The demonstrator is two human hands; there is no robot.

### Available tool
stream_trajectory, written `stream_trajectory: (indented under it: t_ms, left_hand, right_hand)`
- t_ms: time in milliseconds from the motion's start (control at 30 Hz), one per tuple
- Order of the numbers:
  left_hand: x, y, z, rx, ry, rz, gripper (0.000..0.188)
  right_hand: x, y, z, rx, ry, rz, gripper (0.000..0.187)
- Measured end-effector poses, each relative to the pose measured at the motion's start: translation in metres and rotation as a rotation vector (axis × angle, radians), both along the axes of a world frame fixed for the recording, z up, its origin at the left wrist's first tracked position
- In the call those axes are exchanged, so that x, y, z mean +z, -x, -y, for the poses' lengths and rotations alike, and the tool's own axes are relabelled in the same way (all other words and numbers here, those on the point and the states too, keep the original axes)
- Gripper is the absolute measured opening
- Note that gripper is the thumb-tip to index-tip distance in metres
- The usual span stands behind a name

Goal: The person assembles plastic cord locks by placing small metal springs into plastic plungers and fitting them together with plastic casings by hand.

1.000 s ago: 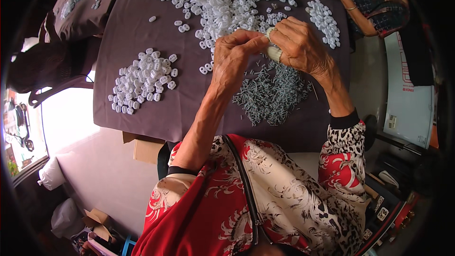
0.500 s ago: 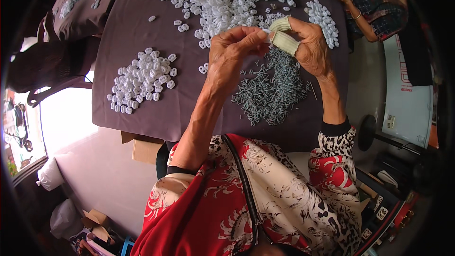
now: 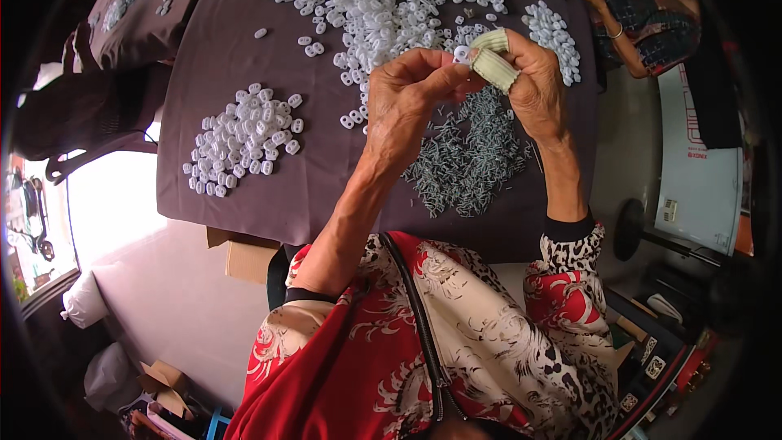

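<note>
Between my two hands, above the heap of screws, is a small white plastic piece (image 3: 461, 55) with a hole in it. My left hand (image 3: 411, 98) is closed, pinching the piece between thumb and fingers. My right hand (image 3: 533, 81) wears pale ribbed finger sleeves (image 3: 494, 69) on its thumb and finger. Its fingers are closed at the piece's right side; whether they hold a screw is hidden. Small grey screws (image 3: 468, 155) lie heaped on the cloth below. A large pile of white plastic pieces (image 3: 399, 0) spreads beyond my hands.
A separate pile of white pieces (image 3: 244, 138) lies at the left of the dark cloth-covered table (image 3: 285, 187). Another small pile (image 3: 552, 37) sits at the right. At the far right a co-worker's arm (image 3: 611, 24) reaches in. Cardboard boxes (image 3: 248, 259) stand under the table.
My left hand has shifted slightly right and turned, so the white piece shows its hole more plainly. My right hand stays close against it, tilted a little differently.
</note>
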State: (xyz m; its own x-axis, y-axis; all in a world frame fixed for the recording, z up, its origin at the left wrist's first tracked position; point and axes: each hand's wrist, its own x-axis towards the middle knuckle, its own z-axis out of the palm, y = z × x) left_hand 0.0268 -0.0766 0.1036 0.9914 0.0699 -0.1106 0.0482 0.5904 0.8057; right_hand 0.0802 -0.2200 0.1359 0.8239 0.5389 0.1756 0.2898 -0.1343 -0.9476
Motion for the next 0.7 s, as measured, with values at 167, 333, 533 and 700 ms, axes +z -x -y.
stream_trajectory:
  t_ms: [167,333,533,700]
  left_hand:
    - [0.0021,0.0011,-0.0016,-0.009,-0.105,0.028,0.010]
    - [0.0048,0.0007,-0.0037,-0.035,-0.135,0.014,0.009]
    - [0.0040,0.0015,-0.0056,-0.045,-0.129,0.009,0.008]
    - [0.0040,0.0013,-0.0043,-0.047,-0.130,0.004,0.008]
  right_hand:
    - [-0.0034,-0.0012,0.0032,0.053,-0.049,-0.001,0.020]
    - [-0.0056,-0.0041,0.0059,0.061,-0.016,-0.001,0.022]
    - [-0.0051,-0.0079,0.0089,0.122,0.029,-0.010,0.022]
    - [-0.0074,-0.0081,0.0056,0.078,0.064,0.055,0.046]
